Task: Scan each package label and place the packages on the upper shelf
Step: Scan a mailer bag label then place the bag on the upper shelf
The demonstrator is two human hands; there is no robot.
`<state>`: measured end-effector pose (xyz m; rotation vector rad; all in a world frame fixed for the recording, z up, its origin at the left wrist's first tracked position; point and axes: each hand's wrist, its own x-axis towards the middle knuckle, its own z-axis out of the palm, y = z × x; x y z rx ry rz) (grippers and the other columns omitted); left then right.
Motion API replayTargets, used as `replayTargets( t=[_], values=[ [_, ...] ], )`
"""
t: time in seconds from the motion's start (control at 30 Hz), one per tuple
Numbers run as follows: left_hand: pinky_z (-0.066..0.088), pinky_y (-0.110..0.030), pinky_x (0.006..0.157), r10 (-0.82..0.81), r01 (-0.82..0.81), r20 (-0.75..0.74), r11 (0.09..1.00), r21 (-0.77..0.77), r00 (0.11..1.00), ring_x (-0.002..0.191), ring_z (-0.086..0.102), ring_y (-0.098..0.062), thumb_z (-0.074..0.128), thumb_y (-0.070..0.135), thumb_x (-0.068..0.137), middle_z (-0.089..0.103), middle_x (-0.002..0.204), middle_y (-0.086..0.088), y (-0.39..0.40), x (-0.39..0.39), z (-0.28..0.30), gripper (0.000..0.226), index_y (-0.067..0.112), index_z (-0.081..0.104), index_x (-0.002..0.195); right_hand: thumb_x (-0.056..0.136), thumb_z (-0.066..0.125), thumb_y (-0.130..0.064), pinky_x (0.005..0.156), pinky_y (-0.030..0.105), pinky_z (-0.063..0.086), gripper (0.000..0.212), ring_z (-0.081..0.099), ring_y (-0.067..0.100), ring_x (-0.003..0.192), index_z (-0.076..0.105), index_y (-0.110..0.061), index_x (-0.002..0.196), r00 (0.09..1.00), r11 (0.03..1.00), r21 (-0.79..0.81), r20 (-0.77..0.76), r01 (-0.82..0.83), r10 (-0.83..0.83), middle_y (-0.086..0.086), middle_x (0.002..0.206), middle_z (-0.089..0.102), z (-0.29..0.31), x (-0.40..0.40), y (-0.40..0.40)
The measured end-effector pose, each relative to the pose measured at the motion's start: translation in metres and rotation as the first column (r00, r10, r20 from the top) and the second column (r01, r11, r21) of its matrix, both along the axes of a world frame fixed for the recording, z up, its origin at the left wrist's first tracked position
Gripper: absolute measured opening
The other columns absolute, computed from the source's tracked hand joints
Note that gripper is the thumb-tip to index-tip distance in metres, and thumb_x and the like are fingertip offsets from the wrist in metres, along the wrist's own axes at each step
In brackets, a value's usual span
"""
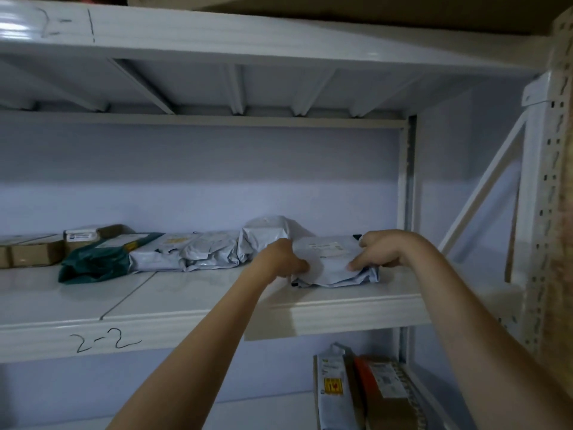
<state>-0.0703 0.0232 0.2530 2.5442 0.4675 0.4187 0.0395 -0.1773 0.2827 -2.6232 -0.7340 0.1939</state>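
Observation:
A grey plastic mailer package (333, 263) with a white label lies flat on the white shelf marked 2-2 (186, 308), near its right end. My left hand (285, 259) grips the package's left edge, fingers curled round it. My right hand (379, 249) holds its right side, thumb on the front edge and fingers curled over the top. Both arms reach up from below.
Left of the held package a row of parcels lines the shelf: a bulky grey bag (266, 237), two more grey mailers (214, 251), a dark green mailer (99, 259) and brown boxes (34, 251). Below right stand more packages (359, 395). The rack's upright (539, 212) is at right.

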Motion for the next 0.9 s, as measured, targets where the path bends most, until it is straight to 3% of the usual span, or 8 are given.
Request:
replayTargets(
  t=[0.07,0.2,0.33,0.5,0.63,0.7,0.8,0.9],
  values=[
    [0.050,-0.025,0.056,0.026,-0.026,0.011,1.000,0.006,1.000,0.057,0.061,-0.016,0.075,0.029,0.081,0.060,0.062,-0.001,0.003,0.007,0.001,0.034,0.011,0.049,0.070,0.083,0.079,-0.039,0.077,0.030,0.049,0.054,0.062,0.023,0.093,0.058,-0.008,0.122,0.998,0.998,-0.058,0.067,-0.005,0.009,0.011,0.120,0.066,0.003,0.002,0.006],
    [0.044,-0.016,0.035,0.058,-0.055,0.054,0.996,-0.065,0.997,0.043,0.060,-0.010,0.078,0.024,0.079,0.062,0.064,-0.004,0.006,0.018,0.003,0.037,0.013,0.044,0.072,0.086,0.076,-0.037,0.072,0.028,0.045,0.057,0.058,0.025,0.090,0.057,0.000,0.126,0.991,0.995,-0.092,0.131,0.042,-0.029,0.015,0.122,0.064,0.006,0.013,0.020],
    [0.046,-0.018,0.033,0.096,-0.090,0.040,0.987,-0.133,0.995,0.042,0.060,-0.013,0.078,0.020,0.081,0.063,0.064,-0.010,0.010,0.029,0.006,0.036,0.009,0.044,0.075,0.087,0.075,-0.036,0.074,0.027,0.045,0.057,0.058,0.025,0.091,0.056,0.000,0.127,0.991,0.997,-0.062,0.127,0.054,-0.046,0.014,0.119,0.064,0.002,0.031,0.030],
    [0.033,-0.014,0.024,0.149,-0.148,0.022,0.988,-0.034,0.989,0.020,0.045,-0.003,0.072,0.020,0.086,0.054,0.034,0.002,0.017,0.039,0.005,0.039,0.010,0.037,0.073,0.085,0.079,-0.030,0.071,0.029,0.044,0.050,0.055,0.023,0.085,0.054,-0.003,0.119,0.998,0.999,0.039,0.057,0.011,-0.013,0.007,0.093,0.056,-0.004,0.055,0.046],
    [0.043,-0.018,0.031,0.185,-0.184,0.030,0.983,-0.022,0.982,0.021,0.047,-0.005,0.072,0.020,0.086,0.062,0.054,-0.005,0.024,0.049,0.007,0.035,0.010,0.042,0.074,0.083,0.081,-0.028,0.062,0.028,0.045,0.042,0.055,0.024,0.084,0.054,-0.004,0.105,1.000,0.997,0.072,0.025,0.006,-0.007,0.008,0.092,0.056,-0.004,0.069,0.059],
    [0.052,-0.022,0.043,0.206,-0.205,0.035,0.979,-0.022,0.978,0.031,0.057,-0.008,0.071,0.020,0.087,0.072,0.071,-0.010,0.027,0.056,0.008,0.031,0.007,0.045,0.076,0.083,0.081,-0.028,0.064,0.029,0.044,0.037,0.056,0.025,0.083,0.057,-0.003,0.097,1.000,0.998,0.059,0.026,0.009,-0.010,0.010,0.093,0.058,-0.004,0.073,0.066],
    [0.059,-0.030,0.072,0.247,-0.248,0.024,0.968,0.033,0.969,0.078,0.074,-0.022,0.069,0.023,0.088,0.074,0.096,-0.016,0.030,0.063,0.008,0.024,0.004,0.055,0.092,0.086,0.078,-0.029,0.072,0.030,0.046,0.038,0.057,0.025,0.086,0.057,-0.003,0.102,0.998,1.000,0.027,0.058,0.007,-0.009,0.008,0.092,0.058,-0.005,0.076,0.078],
    [0.054,-0.031,0.069,0.272,-0.273,0.027,0.959,0.071,0.962,0.093,0.071,-0.029,0.067,0.023,0.088,0.072,0.102,-0.016,0.036,0.070,0.004,0.022,0.005,0.055,0.092,0.088,0.076,-0.027,0.074,0.029,0.047,0.039,0.058,0.021,0.079,0.059,-0.003,0.113,0.997,0.999,0.029,0.078,0.021,-0.023,0.003,0.081,0.055,-0.008,0.082,0.087]
  ],
)
